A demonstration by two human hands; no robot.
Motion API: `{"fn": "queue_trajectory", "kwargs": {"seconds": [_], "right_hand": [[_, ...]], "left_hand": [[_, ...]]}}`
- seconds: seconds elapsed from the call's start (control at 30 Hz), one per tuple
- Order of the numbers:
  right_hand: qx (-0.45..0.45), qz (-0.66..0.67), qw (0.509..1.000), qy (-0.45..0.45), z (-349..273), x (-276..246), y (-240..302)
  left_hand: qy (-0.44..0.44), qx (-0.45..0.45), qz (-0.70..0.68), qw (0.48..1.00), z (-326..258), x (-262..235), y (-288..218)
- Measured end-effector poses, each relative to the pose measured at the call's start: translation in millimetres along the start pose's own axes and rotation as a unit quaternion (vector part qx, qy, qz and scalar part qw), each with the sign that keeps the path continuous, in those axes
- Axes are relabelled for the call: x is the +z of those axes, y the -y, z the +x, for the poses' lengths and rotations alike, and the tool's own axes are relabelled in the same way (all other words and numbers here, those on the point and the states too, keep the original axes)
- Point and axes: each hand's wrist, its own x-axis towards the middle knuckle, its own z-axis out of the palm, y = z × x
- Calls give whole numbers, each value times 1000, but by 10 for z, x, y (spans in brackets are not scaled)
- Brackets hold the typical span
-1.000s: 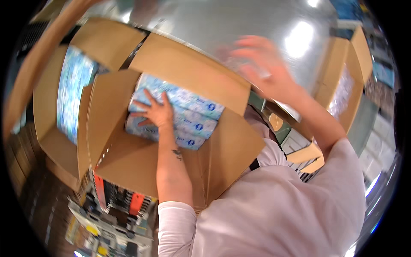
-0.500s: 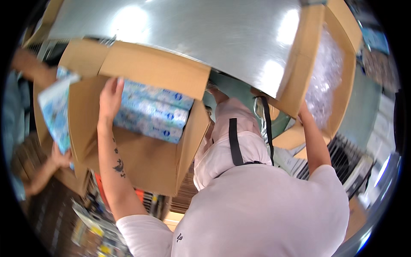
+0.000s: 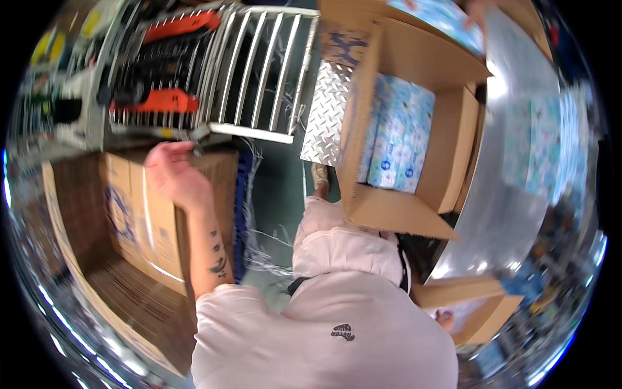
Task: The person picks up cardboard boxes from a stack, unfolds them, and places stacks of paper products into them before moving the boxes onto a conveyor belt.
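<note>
Left hand: we saw our left hand (image 3: 170, 174) loosely curled at the top edge of a sealed brown carton (image 3: 152, 220), gripping nothing we could make out.
Right hand: only fingertips (image 3: 444, 319) showed beside a cardboard flap (image 3: 483, 318); grip unclear.
Room: green floor (image 3: 275, 194) lay open between carton and open box (image 3: 414, 123).
Packages: blue-white packs (image 3: 396, 139) filled that box, against the steel table (image 3: 512, 162).

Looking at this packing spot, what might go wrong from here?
1. The open box of blue packs sits at the shiny table's edge, one flap overhanging; a nudge might tip it.
2. The left hand reaches to a flat carton by the metal rack; it might get scraped.
</note>
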Motion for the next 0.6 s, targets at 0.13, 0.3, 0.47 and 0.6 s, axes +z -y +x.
{"fn": "queue_trajectory", "kwargs": {"seconds": [0.13, 0.3, 0.47, 0.6], "right_hand": [[32, 32, 999, -9, 375, -410, -135], [-51, -118, 986, -103, 633, -985, 184], [-118, -207, 956, -172, 556, -1491, 546], [-239, -244, 902, -264, 629, -1966, 1018]], "left_hand": [[-40, -210, 308, 927, -1338, -1835, 1921], [35, -435, 397, 807, -3149, -2018, 2712], [196, -577, 466, 641, -3610, -1909, 2811], [248, -549, 449, 659, -3719, -1824, 3135]]}}
